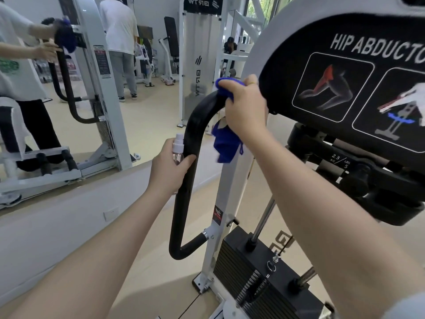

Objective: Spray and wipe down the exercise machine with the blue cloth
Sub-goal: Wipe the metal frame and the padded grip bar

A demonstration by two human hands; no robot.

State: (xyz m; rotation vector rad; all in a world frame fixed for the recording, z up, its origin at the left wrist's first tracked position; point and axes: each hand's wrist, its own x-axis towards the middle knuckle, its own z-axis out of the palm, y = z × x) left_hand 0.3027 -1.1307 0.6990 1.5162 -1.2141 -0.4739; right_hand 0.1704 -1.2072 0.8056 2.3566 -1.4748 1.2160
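Now, your right hand (241, 109): squeezes the blue cloth (226, 143) on the black bar (195, 125).
Your left hand (171, 166): wraps around the spray bottle (178, 149) and the bar.

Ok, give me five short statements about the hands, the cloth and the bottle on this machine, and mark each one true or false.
1. The right hand grips the blue cloth at the top of the black padded handle. True.
2. The left hand is empty. False: it holds a small spray bottle against the handle.
3. The sign reads "HIP ABDUCTO...". True.
4. The cloth lies on the weight stack. False: it hangs from the right hand.
5. The spray bottle's nozzle is white. True.
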